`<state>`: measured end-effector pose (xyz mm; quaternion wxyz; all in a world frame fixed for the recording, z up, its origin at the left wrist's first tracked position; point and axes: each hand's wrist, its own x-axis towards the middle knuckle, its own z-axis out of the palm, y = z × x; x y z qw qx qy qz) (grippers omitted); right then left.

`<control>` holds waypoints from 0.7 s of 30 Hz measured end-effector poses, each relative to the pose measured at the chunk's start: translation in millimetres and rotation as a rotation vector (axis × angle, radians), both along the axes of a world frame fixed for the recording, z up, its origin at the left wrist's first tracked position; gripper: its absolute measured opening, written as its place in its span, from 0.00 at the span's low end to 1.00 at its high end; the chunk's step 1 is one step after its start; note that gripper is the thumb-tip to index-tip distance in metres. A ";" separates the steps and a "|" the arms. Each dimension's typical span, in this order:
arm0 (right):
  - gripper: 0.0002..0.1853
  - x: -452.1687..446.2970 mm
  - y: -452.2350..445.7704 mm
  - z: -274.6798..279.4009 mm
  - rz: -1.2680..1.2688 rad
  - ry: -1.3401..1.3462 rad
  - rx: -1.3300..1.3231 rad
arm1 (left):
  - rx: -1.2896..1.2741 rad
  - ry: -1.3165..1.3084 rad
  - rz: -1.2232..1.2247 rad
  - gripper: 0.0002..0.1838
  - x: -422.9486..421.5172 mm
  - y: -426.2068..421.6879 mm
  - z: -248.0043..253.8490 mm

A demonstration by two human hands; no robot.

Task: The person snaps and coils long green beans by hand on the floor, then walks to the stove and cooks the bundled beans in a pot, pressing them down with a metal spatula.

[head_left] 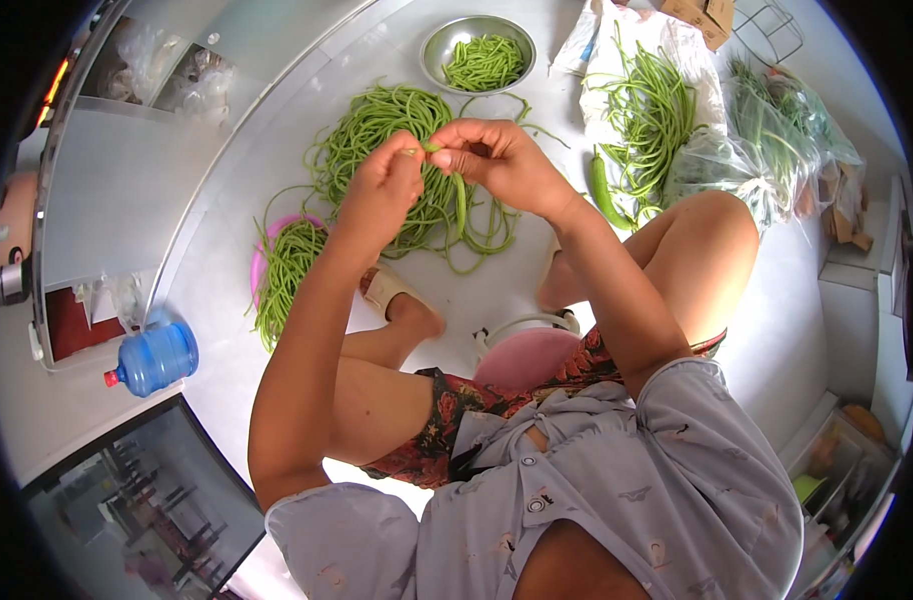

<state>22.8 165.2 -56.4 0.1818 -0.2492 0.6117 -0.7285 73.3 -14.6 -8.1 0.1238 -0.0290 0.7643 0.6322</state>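
Note:
My left hand [389, 180] and my right hand [497, 165] meet at the top centre, each pinching one end of a green bean piece [430, 147]. A longer bean length [461, 205] hangs below my right hand's fingers. Beneath both hands a big pile of long green beans [367, 125] lies on the floor. Short bean pieces [484, 62] fill part of a metal bowl [436, 40] beyond the hands. More long beans [295, 258] lie in a pink basin [258, 270] to the left.
On the right, a white bag [599, 110] bears more long beans and a green gourd [605, 190], near clear plastic bags [727, 170] of greens. A blue water jug [157, 358] lies at the left. A pink stool [527, 357] stands between my legs.

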 end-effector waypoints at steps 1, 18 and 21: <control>0.09 -2.9 1.1 -1.2 0.044 -0.102 -0.034 | 0.298 -0.115 0.037 0.05 -1.8 -2.7 -2.0; 0.07 -0.9 -7.0 -3.2 -0.141 -0.229 -0.197 | 0.102 -0.118 0.070 0.07 0.1 24.7 -20.5; 0.09 5.0 -15.1 -6.1 -0.176 -0.517 -0.361 | 0.302 -0.164 0.123 0.06 -1.3 22.0 -24.7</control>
